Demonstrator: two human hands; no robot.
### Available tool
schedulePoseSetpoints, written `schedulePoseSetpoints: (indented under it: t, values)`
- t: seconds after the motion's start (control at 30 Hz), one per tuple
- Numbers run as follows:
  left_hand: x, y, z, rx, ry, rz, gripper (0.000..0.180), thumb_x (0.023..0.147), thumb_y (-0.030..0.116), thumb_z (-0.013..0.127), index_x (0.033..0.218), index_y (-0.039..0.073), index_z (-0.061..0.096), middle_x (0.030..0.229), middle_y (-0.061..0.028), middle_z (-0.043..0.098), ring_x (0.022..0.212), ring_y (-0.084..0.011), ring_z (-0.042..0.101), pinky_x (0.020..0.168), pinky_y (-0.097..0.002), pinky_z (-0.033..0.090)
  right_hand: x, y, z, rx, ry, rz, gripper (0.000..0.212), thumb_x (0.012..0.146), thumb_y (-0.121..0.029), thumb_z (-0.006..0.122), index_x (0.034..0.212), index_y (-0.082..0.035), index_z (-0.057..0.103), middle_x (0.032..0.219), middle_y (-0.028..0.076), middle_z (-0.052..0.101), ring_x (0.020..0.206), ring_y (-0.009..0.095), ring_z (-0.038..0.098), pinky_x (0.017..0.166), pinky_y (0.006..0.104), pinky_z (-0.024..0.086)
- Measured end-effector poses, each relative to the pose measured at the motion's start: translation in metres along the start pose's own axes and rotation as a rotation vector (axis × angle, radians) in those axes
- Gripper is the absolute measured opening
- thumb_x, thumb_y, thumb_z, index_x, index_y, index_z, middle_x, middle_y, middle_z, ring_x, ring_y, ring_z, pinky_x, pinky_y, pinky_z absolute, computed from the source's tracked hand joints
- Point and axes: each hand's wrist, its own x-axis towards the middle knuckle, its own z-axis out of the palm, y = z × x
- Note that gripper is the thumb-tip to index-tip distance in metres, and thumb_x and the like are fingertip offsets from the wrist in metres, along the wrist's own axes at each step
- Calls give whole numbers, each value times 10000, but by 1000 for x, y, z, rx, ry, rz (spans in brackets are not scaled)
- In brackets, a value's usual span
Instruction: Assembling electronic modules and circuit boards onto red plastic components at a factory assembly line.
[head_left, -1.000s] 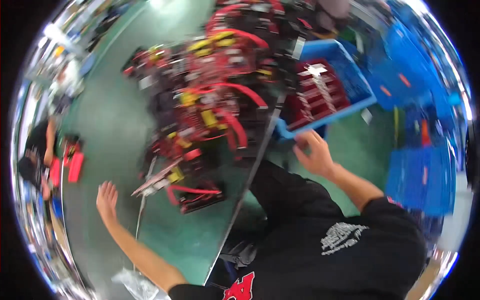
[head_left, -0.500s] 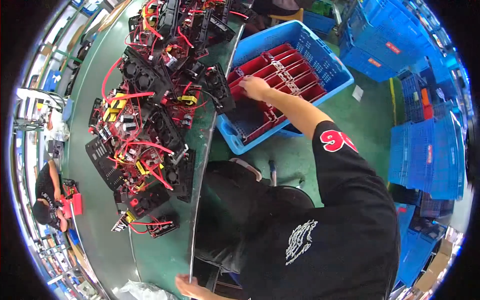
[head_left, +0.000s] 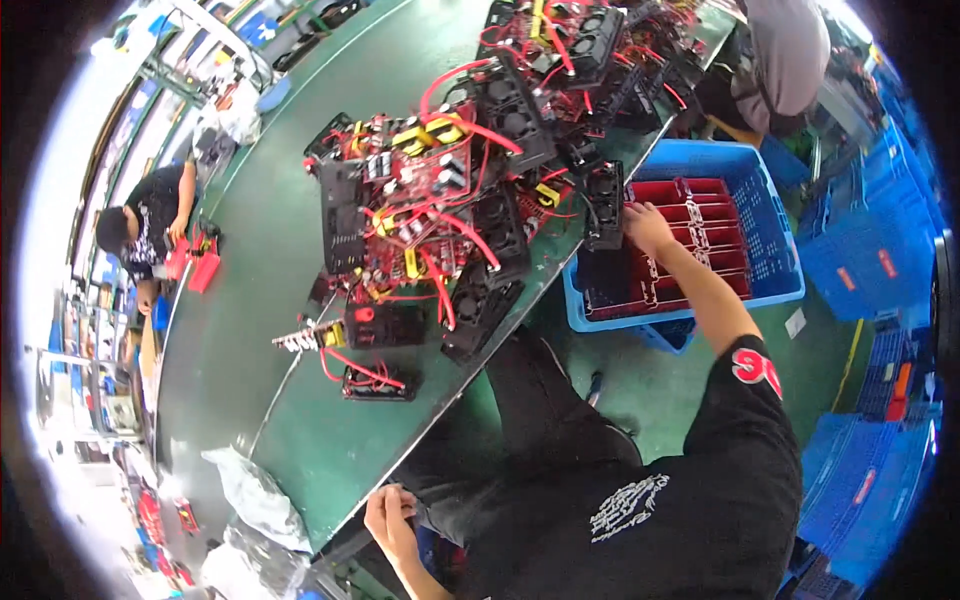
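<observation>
My right hand (head_left: pixel 650 229) reaches into a blue plastic crate (head_left: pixel 686 151). Its bent fingers grip the left end of one of several long red metal housings (head_left: pixel 715 235) lying side by side there. White-edged fittings run across the middle of the housings. My left hand (head_left: pixel 394 512) is beside the near table edge, fingers curled in; whatever they may hold is hidden. On the green table (head_left: pixel 390 435) is a heap of red circuit boards (head_left: pixel 400 250) with black fan panels (head_left: pixel 515 115), yellow-wrapped parts and thick red wires. One small fan unit (head_left: pixel 378 383) lies nearer me.
Clear plastic bags (head_left: pixel 262 500) lie at the table's near left end. Another person (head_left: pixel 150 220) works across the table by a red part (head_left: pixel 204 268); a grey-clad person (head_left: pixel 785 55) is beyond the crate. Blue crates (head_left: pixel 860 465) are stacked at my right.
The view has turned, so the table and crate appear shifted right. My right hand stays at the housings' left end. My left hand's fingers are more curled beside the table edge.
</observation>
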Motion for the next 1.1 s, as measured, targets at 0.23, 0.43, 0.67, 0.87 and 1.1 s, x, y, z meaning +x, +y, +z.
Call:
schedulePoseSetpoints:
  t: [0.23,0.43,0.67,0.87,1.1]
  values:
    - [-15,-2,50,-62,-690,21,216,1003,198,501,987,27,632,738,-23,607,628,-77,534,578,-213,427,-85,-65,-235,437,415,501,132,836,-125,696,791,-4,666,728,145,559,655,313,580,563,364,453]
    - [-34,31,128,-448,-818,-48,319,1010,257,472,1180,12,584,907,-36,648,746,-109,591,638,-239,467,-121,-190,-321,872,621,514,90,820,-34,680,893,14,700,783,107,652,746,199,622,651,311,471]
    - [-33,47,101,-776,-735,17,382,995,319,454,1193,6,550,976,-97,675,875,-214,673,786,-371,546,-111,-244,-335,803,622,-92,252,706,-6,715,958,-8,719,1064,152,688,964,293,662,862,343,500]
    - [-20,40,89,-872,-418,55,193,971,195,536,1011,29,625,832,-47,681,654,-129,660,564,-269,549,-71,-289,-333,1033,721,-75,223,748,-4,709,967,39,695,1009,155,674,847,255,651,714,272,487]
    - [49,55,-27,313,150,288,442,923,400,629,885,-41,637,660,-95,603,599,-191,571,599,-363,478,-30,-314,-343,2420,-214,578,231,923,-106,612,1082,58,647,1022,133,699,881,163,691,797,277,543]
